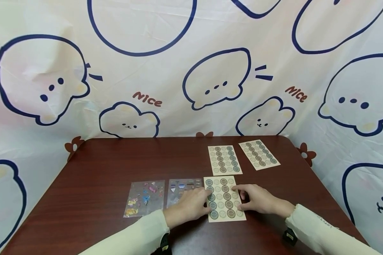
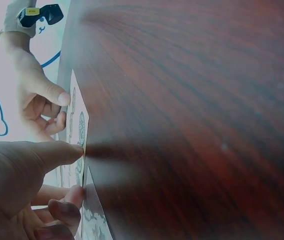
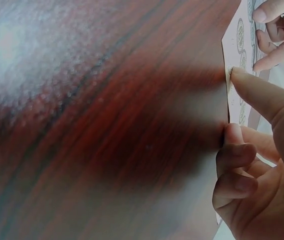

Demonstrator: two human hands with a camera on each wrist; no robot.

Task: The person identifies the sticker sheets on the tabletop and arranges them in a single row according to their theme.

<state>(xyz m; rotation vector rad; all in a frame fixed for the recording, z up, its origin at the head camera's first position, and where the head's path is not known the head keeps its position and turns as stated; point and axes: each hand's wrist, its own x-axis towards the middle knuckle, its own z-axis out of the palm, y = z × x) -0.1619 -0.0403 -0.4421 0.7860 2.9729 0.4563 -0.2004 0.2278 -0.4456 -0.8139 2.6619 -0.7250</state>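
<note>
A cream sheet of round stickers point(image 1: 224, 199) lies flat near the front edge of a dark wooden table point(image 1: 108, 166). My left hand point(image 1: 206, 195) rests on the sheet's left edge with its fingertips. In the left wrist view, one straight finger of the left hand point(image 2: 64, 152) touches the sheet point(image 2: 80, 125) while the others curl under. My right hand point(image 1: 240, 191) touches the sheet's right side. Its index fingertip point(image 3: 236, 75) lies on the sheet's edge point(image 3: 238, 42). No sticker is visibly lifted.
Two more cream sticker sheets point(image 1: 225, 160) point(image 1: 259, 154) lie farther back on the right. Two clear sheets with coloured stickers point(image 1: 144, 197) point(image 1: 182, 187) lie to the left of my left hand. A cartoon-printed cloth point(image 1: 191, 71) hangs behind and beside the table.
</note>
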